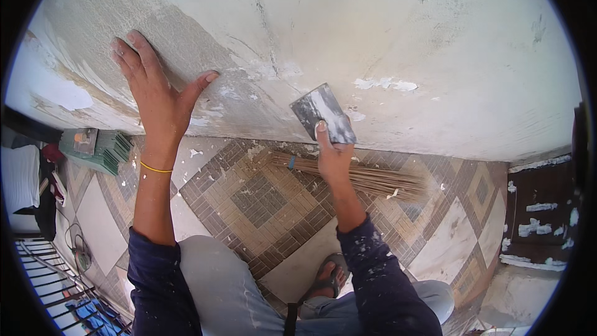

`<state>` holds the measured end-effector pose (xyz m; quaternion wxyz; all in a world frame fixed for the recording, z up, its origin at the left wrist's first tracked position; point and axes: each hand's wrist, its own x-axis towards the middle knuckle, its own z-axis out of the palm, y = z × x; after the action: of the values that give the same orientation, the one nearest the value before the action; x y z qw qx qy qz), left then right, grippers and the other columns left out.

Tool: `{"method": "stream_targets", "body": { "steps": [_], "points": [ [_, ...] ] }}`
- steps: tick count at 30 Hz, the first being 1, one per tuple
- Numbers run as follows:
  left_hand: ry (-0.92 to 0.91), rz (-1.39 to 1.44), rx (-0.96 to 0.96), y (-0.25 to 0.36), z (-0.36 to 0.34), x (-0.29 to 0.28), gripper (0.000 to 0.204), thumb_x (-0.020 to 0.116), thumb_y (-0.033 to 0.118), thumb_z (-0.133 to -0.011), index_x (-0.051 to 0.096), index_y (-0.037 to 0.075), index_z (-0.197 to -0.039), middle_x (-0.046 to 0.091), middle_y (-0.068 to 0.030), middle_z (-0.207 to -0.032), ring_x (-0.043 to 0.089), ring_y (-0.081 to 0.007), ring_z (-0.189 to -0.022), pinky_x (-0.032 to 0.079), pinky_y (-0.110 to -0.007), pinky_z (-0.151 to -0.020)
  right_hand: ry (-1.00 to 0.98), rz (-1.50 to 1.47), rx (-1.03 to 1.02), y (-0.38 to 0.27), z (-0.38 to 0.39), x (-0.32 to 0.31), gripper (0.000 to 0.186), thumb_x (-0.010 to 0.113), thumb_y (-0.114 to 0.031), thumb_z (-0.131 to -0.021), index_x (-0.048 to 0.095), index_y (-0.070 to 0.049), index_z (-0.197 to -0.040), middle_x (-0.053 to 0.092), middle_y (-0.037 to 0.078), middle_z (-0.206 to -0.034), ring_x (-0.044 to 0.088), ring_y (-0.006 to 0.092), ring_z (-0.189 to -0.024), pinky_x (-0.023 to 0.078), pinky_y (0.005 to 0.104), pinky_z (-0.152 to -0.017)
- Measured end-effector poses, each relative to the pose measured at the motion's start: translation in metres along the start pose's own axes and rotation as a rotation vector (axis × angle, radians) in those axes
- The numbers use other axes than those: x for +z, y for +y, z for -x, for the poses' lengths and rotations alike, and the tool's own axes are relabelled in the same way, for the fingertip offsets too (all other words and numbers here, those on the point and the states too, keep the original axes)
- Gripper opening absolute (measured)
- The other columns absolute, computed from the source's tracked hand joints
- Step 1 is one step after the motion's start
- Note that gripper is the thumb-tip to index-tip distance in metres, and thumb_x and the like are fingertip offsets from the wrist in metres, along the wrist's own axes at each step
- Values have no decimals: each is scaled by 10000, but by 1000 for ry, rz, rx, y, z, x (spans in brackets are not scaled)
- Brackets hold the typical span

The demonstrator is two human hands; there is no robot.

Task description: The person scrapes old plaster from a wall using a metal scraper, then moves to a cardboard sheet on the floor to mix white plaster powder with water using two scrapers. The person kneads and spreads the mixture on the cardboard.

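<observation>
My right hand (336,158) grips a flat, dark grey rectangular piece (314,114) streaked with white, its thumb pressed on the face. Whether it is a scraper blade or abrasive sheet I cannot tell. The piece is at the lower part of the wall (472,81); I cannot make out whether it touches. My left hand (155,90) lies against the wall with fingers spread, holding nothing, on a rough grey patch where the paint is gone. A yellow band (155,168) circles that wrist. Flaking white paint (385,83) shows right of the piece.
A stick broom (379,180) lies along the wall's foot, beneath my right hand. Paint chips dot the patterned tile floor (460,236). Green stacked pieces (102,149) stand at the left, above a black metal railing (53,274). A dark, white-smeared panel (538,211) is at the right.
</observation>
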<state>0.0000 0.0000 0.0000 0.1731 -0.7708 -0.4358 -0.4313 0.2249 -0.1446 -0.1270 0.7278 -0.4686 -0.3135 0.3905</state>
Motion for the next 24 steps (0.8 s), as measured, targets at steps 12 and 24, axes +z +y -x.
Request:
{"method": "stream_targets", "body": {
  "steps": [12,24],
  "points": [
    [-1424,149,-147,88,-30,-184,330,650,396,-910,757,147,-1098,692,-154,-1191,700,-368,-939,541,-424,-834,541,-720,-130,-1,-10,102,136,729,-106,-918,633,-45,-843,665,19,-820,571,58,-623,443,218,-545],
    [-1910,-75,116,41,73,-91,538,597,564,-896,756,50,-886,723,-190,-925,700,-357,-935,538,-458,-814,459,-985,-266,-26,-13,144,225,713,-122,-927,631,5,-1094,674,63,-962,623,96,-761,525,246,-659]
  ]
}}
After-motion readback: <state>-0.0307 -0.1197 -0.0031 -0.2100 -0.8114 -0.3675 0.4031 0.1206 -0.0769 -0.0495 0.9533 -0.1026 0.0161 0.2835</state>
